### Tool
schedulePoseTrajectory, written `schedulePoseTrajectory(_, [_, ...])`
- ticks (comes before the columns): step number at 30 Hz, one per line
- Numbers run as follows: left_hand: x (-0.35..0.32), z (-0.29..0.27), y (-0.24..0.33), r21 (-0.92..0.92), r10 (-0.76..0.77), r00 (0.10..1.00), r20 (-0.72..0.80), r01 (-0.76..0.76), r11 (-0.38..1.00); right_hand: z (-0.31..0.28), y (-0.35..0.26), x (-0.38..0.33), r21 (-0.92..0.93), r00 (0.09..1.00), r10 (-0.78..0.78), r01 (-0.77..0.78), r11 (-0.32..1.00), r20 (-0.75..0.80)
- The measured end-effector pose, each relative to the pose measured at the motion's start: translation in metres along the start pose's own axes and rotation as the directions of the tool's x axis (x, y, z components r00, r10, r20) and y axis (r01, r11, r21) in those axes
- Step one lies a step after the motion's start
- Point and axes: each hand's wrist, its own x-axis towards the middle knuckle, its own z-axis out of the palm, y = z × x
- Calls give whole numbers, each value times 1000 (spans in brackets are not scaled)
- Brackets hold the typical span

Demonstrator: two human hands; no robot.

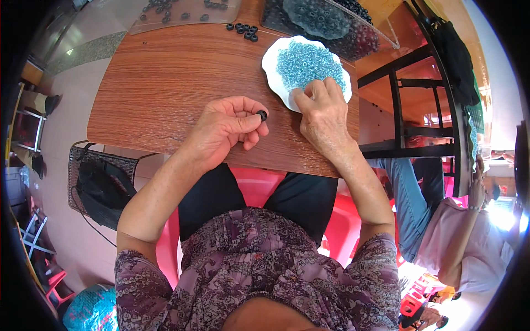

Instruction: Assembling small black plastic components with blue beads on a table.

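My left hand [225, 126] is above the front part of the wooden table, its thumb and forefinger pinching a small black ring-shaped part [262, 115]. To its right, a white scallop-edged plate [270, 65] carries a heap of tiny translucent blue ring-like pieces [305, 59]. My right hand [327, 117] reaches over the plate's near rim, fingers bent and closed down at the edge of the heap. Whatever its fingertips grip is too small and covered to make out.
Loose black rings [247, 31] lie on the table [160, 88] beyond my hands. A clear tray [182, 23] with similar rings is far left; a clear bin [353, 38] stands behind the plate. A black metal frame [397, 105] and a seated person [458, 237] are at right.
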Motion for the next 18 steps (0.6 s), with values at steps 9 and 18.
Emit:
schedulePoseTrajectory(9, [1,-1,1,-9,5,1000,5,-5,1000,0,3,-5,105,999,53,-54,993,5])
schedulePoseTrajectory(18, [1,-1,0,-28,7,1000,6,-7,1000,5,14,-3,370,944,321,-325,870,75])
